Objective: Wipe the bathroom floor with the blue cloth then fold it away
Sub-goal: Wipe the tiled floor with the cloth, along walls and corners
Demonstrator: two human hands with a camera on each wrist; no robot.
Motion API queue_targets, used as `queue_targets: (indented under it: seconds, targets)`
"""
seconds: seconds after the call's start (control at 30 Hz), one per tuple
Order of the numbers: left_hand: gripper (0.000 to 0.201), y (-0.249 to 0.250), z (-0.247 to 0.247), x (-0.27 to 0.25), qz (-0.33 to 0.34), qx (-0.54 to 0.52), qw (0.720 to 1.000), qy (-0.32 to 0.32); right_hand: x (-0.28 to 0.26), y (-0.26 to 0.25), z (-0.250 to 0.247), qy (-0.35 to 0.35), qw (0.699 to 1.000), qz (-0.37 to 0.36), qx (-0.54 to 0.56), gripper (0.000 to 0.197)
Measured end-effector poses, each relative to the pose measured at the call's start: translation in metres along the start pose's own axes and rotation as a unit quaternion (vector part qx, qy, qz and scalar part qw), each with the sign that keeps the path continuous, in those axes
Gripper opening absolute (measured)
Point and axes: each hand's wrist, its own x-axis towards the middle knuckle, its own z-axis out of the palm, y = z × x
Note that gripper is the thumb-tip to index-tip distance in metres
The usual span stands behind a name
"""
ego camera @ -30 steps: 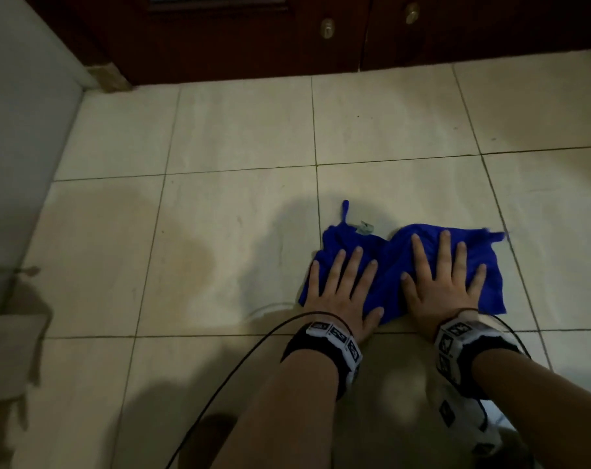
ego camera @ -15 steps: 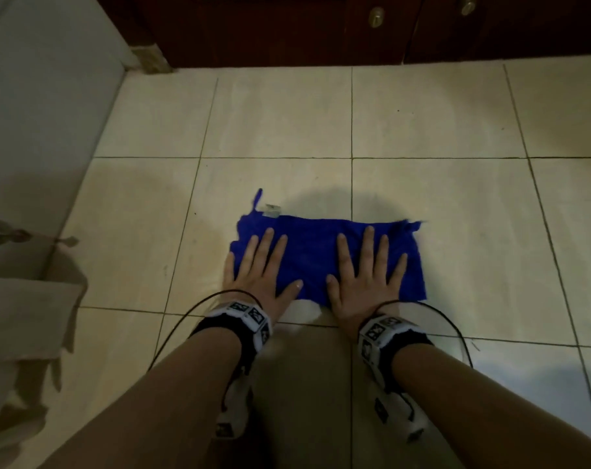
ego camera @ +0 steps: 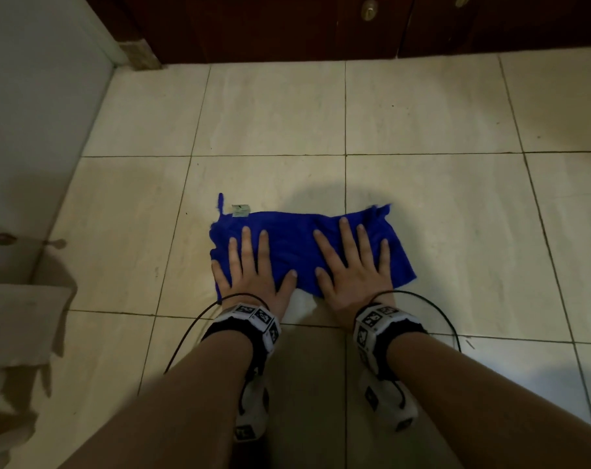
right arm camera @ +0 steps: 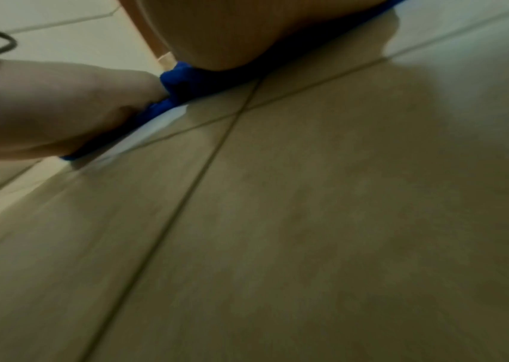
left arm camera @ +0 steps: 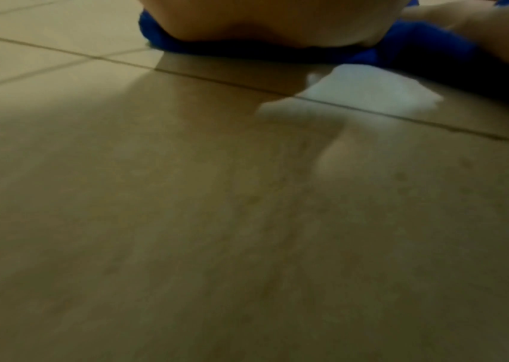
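Two flat hands on blue cloth

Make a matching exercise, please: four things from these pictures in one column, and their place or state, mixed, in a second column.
Column 1:
1. blue microfibre cloth
2. left hand
3. round brass knob
4. small pale label

Column 2:
A. on the dark wooden cabinet
B. at the cloth's far left corner
C. spread flat on the floor tiles
D. pressing on the cloth's left part

Pairs: 1-C, 2-D, 3-A, 4-B
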Motion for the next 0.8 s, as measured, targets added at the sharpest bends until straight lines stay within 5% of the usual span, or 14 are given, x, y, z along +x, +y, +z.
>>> queue_targets:
  seconds: [0.37, 0.8]
  targets:
    - [0.085, 0.113, 0.003, 0.018, 0.136, 0.022, 0.99, -0.016, -0.012, 0.113, -0.032, -0.03, 0.99, 0.139, 0.013, 0.062]
    - [0.089, 0.116, 0.008, 0.02, 0.138, 0.009, 0.99, 0.007, -0.007, 0.106, -0.028, -0.007, 0.988, 0.151, -0.012, 0.067]
